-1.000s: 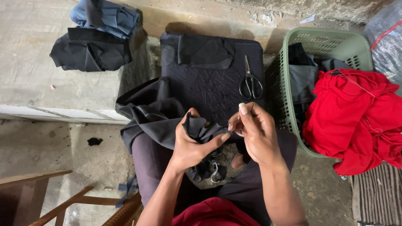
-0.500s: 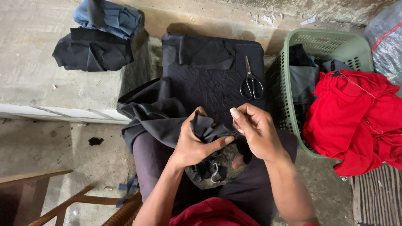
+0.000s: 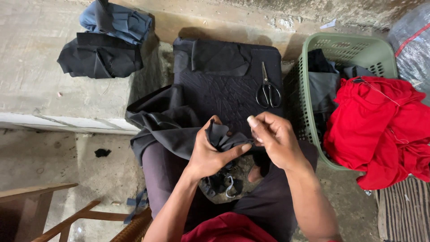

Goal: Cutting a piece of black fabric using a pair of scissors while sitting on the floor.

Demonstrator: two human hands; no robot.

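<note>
My left hand [image 3: 210, 154] grips a bunched fold of a dark grey garment [image 3: 165, 125] that drapes over my lap and off to the left. My right hand [image 3: 275, 139] is just to the right of it, fingers pinched together at the fold's edge; whatever it pinches is too small to make out. Both hands hover in front of a black padded block [image 3: 224, 80]. A pair of black-handled scissors [image 3: 268, 87] lies on the block's right side, above my right hand.
A green plastic basket [image 3: 354, 49] at right holds dark cloth and a heap of red garments [image 3: 380, 125]. Folded black cloth [image 3: 98, 60] and blue cloth [image 3: 118, 20] lie on the concrete ledge at upper left. A wooden chair frame [image 3: 53, 215] stands lower left.
My right hand has dropped slightly and drawn closer to the left hand at the fold. The left hand keeps its grip on the dark garment.
</note>
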